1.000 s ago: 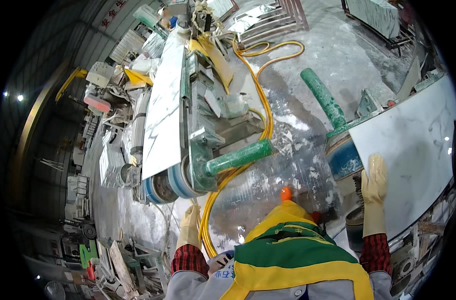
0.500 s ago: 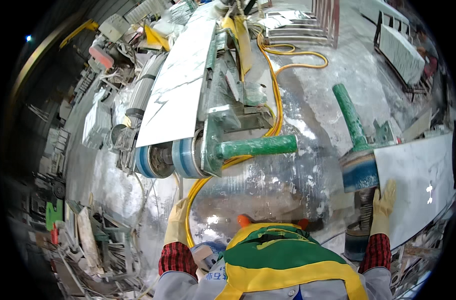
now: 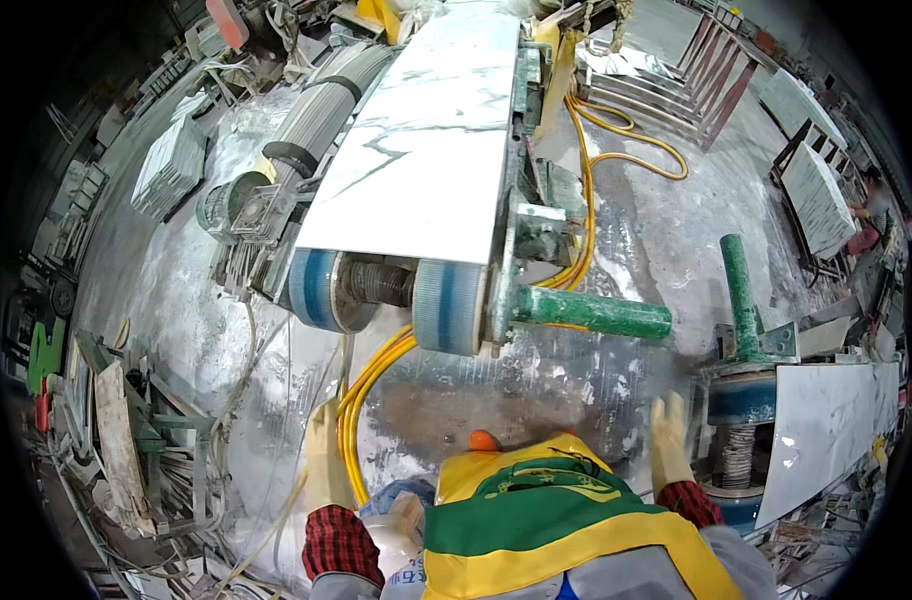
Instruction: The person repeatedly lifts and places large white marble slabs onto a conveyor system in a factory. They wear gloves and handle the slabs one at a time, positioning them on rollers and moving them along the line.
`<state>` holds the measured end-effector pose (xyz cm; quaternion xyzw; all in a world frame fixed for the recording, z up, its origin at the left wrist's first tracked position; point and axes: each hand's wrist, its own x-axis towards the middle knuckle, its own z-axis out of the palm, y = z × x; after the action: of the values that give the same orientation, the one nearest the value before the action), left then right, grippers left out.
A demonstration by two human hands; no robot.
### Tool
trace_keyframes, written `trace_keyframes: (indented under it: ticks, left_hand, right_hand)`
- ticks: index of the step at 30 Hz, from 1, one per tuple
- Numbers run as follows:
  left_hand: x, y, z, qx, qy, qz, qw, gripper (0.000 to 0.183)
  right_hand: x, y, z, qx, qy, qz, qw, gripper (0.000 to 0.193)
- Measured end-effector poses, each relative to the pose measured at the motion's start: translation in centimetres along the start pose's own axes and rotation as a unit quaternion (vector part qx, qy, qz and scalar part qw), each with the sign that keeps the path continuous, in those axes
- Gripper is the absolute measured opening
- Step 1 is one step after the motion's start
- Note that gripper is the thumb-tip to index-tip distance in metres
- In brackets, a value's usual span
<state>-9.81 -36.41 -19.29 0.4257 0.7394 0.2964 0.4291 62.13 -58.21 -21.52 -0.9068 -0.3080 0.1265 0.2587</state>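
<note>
Both gloved hands empty: left hand point(image 3: 323, 455) hangs loose, right hand point(image 3: 668, 440) spread, blurred, near the white slab point(image 3: 826, 425) on the right roller stand point(image 3: 741, 415). Slab looks heavy, stiff, wet-slick, chip-prone; grip long edges, not corners.

A white slab point(image 3: 426, 150) with grey veining is showing at upper centre, blue rollers point(image 3: 446, 305) beneath it, a green bar point(image 3: 591, 312) at centre right, yellow hoses point(image 3: 371, 385) below, and cream-gloved hands point(image 3: 668, 440) over red-checked cuffs point(image 3: 341, 540).

1 head-worn fisheye view looks steeply down, near the wet floor point(image 3: 626, 250).
</note>
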Motion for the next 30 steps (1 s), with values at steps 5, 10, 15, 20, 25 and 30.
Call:
trace_keyframes:
  ticks: [5,10,15,20,25,30]
  left_hand:
    - [0.3,6.6,5.9,-0.007,-0.005,0.133,0.991,0.054]
    - [3.0,10.2,7.0,-0.06,-0.008,0.196,0.979,0.048]
    - [4.6,12.6,0.5,0.232,0.122,0.343,0.902,0.055]
    - [5.1,13.3,-4.2,0.173,0.19,0.221,0.941,0.073]
    - [9.2,16.8,-1.8,0.243,0.137,0.208,0.938,0.073]
    - [15.7,22.2,0.9,0.449,0.08,0.298,0.839,0.073]
  right_hand:
    - [3.4,-23.9,7.8,-0.019,-0.06,-0.342,0.938,0.061]
    - [5.2,-41.0,13.9,-0.086,-0.036,-0.533,0.841,0.066]
    - [11.3,-48.7,20.1,-0.141,-0.013,-0.499,0.855,0.071]
    - [14.7,-50.8,23.6,-0.015,0.005,-0.522,0.853,0.076]
    - [14.7,-51.4,22.1,-0.005,-0.005,-0.514,0.858,0.077]
    - [14.0,-51.7,21.4,-0.003,-0.019,-0.48,0.877,0.081]
